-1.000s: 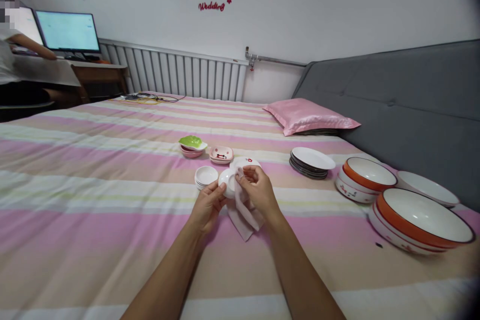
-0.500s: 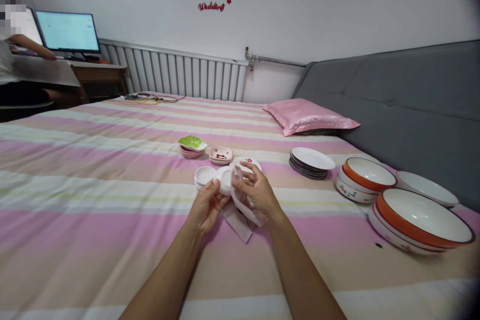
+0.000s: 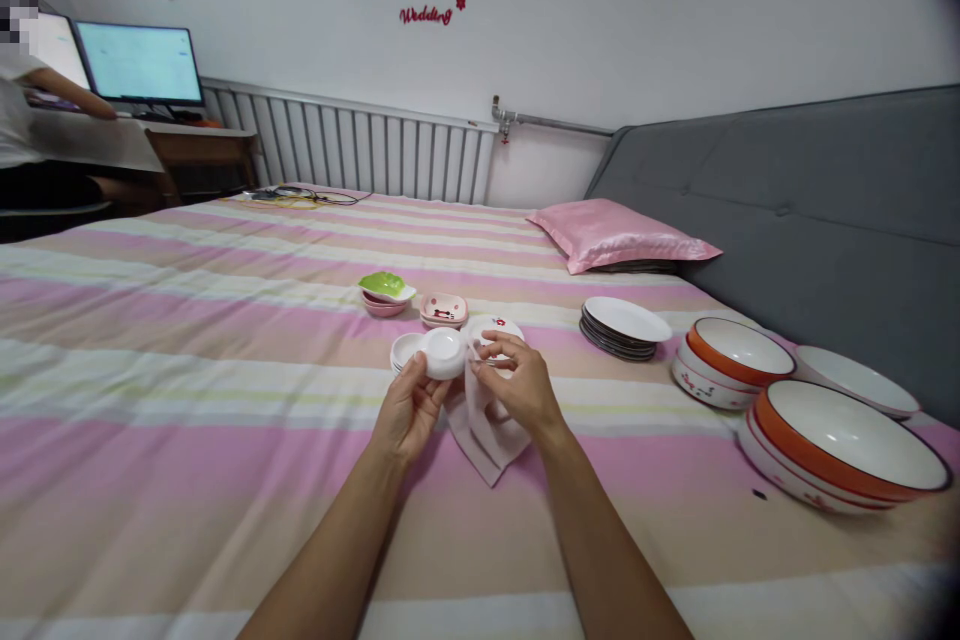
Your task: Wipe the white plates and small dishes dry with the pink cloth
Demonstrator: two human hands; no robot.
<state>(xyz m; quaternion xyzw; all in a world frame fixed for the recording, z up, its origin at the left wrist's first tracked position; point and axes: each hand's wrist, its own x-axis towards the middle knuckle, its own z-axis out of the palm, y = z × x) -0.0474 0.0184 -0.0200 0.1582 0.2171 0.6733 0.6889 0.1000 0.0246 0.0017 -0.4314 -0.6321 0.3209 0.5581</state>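
My left hand (image 3: 409,412) grips a small white dish (image 3: 444,352) by its near rim and holds it level above the bed. My right hand (image 3: 516,385) pinches a pale pink cloth (image 3: 484,430) that hangs down onto the striped bedspread (image 3: 187,400). The cloth sits just right of the dish. Right behind the dish is a small stack of white dishes (image 3: 403,350). Beyond my right hand lies a white dish with a red mark (image 3: 495,327).
A green leaf dish on a pink one (image 3: 385,289) and a pink dish (image 3: 442,308) lie further back. A plate stack (image 3: 624,324), orange-rimmed bowls (image 3: 731,355) (image 3: 844,442) and a pink pillow (image 3: 619,232) are on the right. A person sits at monitors (image 3: 139,65) far left.
The dish has turned from tilted toward me to level and moved slightly left and up. My right hand has drawn the cloth off the dish.
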